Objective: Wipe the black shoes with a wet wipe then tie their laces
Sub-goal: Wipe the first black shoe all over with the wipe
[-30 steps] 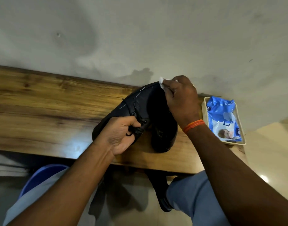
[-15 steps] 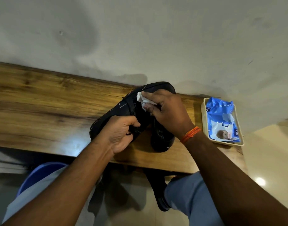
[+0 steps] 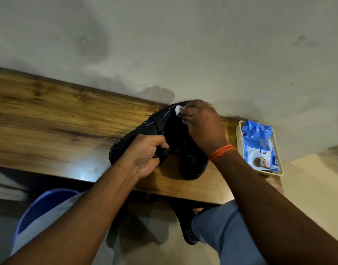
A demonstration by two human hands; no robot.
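A black lace-up shoe (image 3: 145,127) is tilted on its side over the wooden table (image 3: 59,121). My left hand (image 3: 147,155) grips it at the laced part near its opening. My right hand (image 3: 202,125) pinches a crumpled white wet wipe (image 3: 178,109) against the shoe's far end, near the wall. A second black shoe (image 3: 193,161) lies on the table just below my right hand, partly hidden by my wrist.
A cream tray (image 3: 239,129) at the table's right end holds a blue pack of wet wipes (image 3: 260,144). The wall runs along the table's far edge. A blue bucket (image 3: 44,201) stands under the table at the left. My legs and a dark sandal (image 3: 187,232) are below.
My right hand with the wipe slid down to the shoe's middle, then back up to its far end by the wall. My left hand kept its grip.
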